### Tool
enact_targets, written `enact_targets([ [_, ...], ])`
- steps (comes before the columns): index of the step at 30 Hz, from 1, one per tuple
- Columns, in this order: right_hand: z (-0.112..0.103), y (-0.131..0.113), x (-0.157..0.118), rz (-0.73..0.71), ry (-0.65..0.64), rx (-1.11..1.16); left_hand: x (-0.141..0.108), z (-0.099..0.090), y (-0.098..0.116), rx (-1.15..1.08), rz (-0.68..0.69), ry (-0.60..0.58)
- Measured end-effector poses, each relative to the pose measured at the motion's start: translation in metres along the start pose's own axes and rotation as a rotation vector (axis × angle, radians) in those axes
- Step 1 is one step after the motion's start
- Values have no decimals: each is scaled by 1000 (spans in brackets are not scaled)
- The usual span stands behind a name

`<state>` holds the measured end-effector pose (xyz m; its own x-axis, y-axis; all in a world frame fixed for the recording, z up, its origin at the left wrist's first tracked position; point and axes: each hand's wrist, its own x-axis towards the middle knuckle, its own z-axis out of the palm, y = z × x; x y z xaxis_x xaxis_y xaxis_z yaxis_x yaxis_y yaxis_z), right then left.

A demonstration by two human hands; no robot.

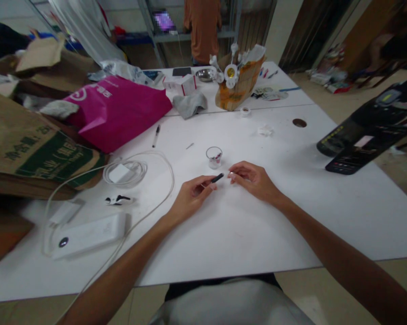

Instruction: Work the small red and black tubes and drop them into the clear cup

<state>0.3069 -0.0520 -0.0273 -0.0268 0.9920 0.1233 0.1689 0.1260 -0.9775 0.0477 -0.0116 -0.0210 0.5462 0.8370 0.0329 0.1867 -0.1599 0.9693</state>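
Observation:
My left hand (194, 193) is closed around a short black stick (217, 178) that points up and to the right. Just right of its tip, my right hand (252, 179) has thumb and fingers pinched together. A small pale glint (231, 173) shows at those fingertips, too small to name. The two hands are apart, low over the white table. Beyond them stands a small clear cup (214, 163) with some pink and dark bits inside. A capped pen (156, 136) and a tiny grey piece (189, 146) lie farther off to the left.
Left are a white power bank (91, 237), a coiled white cable (140, 174), paper bags and a magenta bag (122, 108). Right, a phone (366, 149) leans on a black bottle (355, 124). Behind are a tape roll (245, 111), crumpled tissue (265, 130) and grey cloth (189, 104).

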Motion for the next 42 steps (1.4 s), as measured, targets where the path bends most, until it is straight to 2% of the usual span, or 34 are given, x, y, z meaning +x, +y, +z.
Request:
enact_targets([
  [7, 4, -5, -3, -21, -33, 48, -1, -1, 4, 65, 21, -26],
  [20, 5, -8, -6, -31, -60, 6, -3, -2, 7, 143, 56, -64],
  [42, 6, -6, -9, -19, -114, -31, -3, -2, 7, 161, 67, -69],
])
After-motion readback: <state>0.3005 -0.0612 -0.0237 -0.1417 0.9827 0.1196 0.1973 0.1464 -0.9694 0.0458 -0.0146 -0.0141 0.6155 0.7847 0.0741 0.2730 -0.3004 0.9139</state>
